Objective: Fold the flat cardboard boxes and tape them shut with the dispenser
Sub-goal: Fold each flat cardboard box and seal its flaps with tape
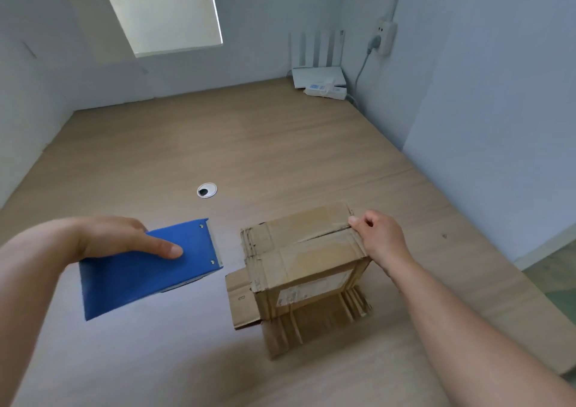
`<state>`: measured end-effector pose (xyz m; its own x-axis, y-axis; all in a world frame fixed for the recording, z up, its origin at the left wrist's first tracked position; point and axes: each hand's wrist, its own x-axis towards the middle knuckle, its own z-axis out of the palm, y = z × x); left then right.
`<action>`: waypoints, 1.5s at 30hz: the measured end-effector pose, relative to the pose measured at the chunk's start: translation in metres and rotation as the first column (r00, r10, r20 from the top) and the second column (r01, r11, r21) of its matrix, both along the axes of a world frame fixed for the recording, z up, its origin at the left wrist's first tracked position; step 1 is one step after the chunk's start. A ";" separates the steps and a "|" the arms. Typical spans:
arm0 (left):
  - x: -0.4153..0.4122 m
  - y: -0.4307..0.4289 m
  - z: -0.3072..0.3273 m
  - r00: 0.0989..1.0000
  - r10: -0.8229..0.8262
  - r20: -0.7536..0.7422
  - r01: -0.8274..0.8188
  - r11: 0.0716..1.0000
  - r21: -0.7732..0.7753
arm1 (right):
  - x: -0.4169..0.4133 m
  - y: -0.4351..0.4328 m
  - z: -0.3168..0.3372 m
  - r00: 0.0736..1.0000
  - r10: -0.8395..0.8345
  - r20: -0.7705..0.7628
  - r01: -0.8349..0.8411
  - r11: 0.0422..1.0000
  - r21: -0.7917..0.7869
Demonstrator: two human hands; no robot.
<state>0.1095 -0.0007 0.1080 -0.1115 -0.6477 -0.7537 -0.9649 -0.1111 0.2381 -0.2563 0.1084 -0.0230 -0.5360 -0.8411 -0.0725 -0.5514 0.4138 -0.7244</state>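
Holding the blue tape dispenser [149,275], the left hand [121,238] is on the left side of the wooden surface [280,144]. Its thumb lies flat across the blue side, and the other fingers are hidden behind the dispenser, so the hand grips it. The dispenser is tilted, with its metal edge pointing toward the middle. A bit farther back sits a small round cable hole [207,190] in the surface. Just to the right of the dispenser, but not touching it, stands a brown cardboard box [305,260]. Its top flaps are folded down, with a thin gap between them. It has a pale label on its near side. The box stands on flat cardboard [243,300] that lies on the surface and sticks out at the left and the front. The right hand [380,238] is at the box's top right edge, fingers curled, thumb and fingers pinching the cardboard where the flaps meet. Far back in the right corner are a white router [318,76] and a wall plug [385,37].
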 end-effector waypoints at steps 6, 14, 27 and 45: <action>-0.006 0.000 -0.011 0.999 -0.029 0.035 0.028 0.999 0.039 | 0.005 -0.002 0.002 0.999 -0.015 -0.052 0.015 1.000 0.002; -0.029 -0.003 -0.043 0.984 0.003 0.179 -0.016 0.997 0.072 | 0.007 -0.001 0.000 0.996 0.009 -0.087 -0.009 1.000 0.000; -0.042 0.040 -0.111 0.874 -0.105 0.474 0.181 0.976 -0.118 | 0.004 -0.003 -0.003 0.993 0.056 -0.102 -0.054 0.998 0.021; -0.121 0.104 -0.116 0.743 0.372 -0.557 -0.616 0.706 -0.349 | 0.000 -0.002 -0.003 0.985 0.097 -0.143 -0.095 0.995 0.021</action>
<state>-0.0117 0.1029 -0.0076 0.1174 -0.9530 -0.2794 -0.5854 -0.2937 0.7557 -0.2563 0.1066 -0.0260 -0.4588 -0.8884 -0.0129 -0.6866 0.3637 -0.6295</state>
